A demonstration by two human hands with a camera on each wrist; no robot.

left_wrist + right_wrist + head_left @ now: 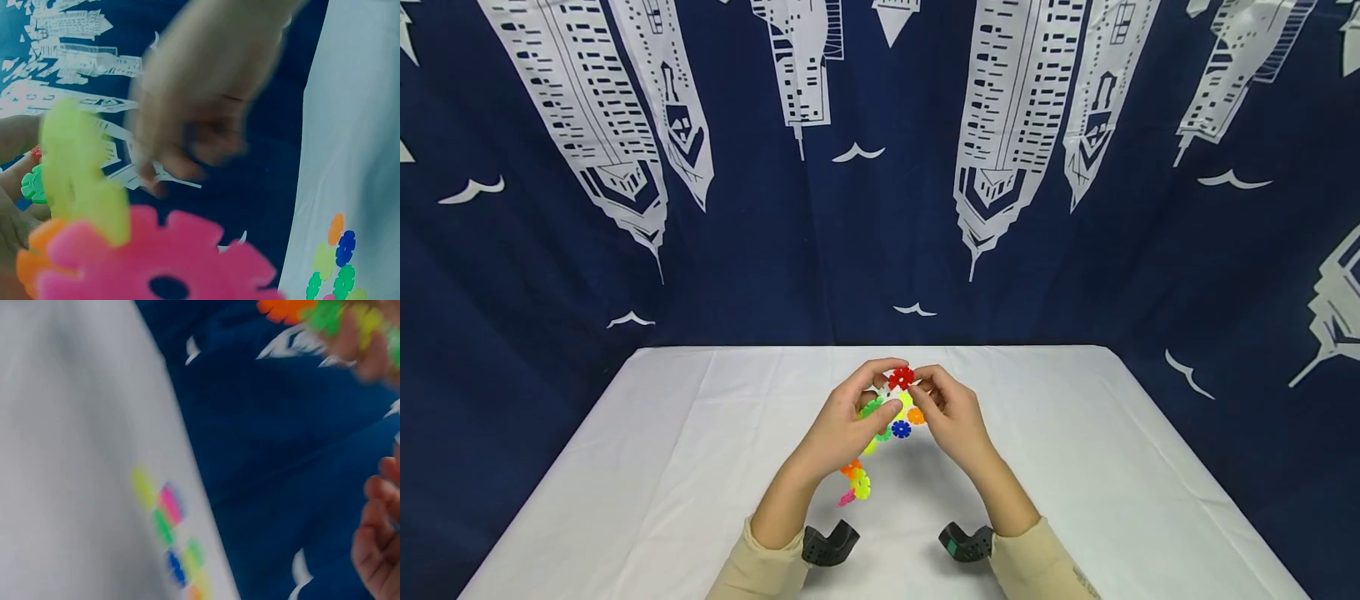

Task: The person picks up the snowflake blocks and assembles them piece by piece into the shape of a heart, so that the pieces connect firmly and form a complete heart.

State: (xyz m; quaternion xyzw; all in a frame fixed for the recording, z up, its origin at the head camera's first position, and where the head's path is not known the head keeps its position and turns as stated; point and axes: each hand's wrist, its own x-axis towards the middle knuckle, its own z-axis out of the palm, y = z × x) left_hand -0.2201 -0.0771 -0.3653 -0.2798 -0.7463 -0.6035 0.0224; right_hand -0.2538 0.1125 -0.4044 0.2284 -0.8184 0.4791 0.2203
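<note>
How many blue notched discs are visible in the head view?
1: the blue notched disc lies on the white tablecloth, near an orange disc. More may be hidden behind the left hand.

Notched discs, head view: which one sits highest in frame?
The red disc, between the left hand and right hand. Only red one showing there; the others, like the blue disc, appear lower.
</note>
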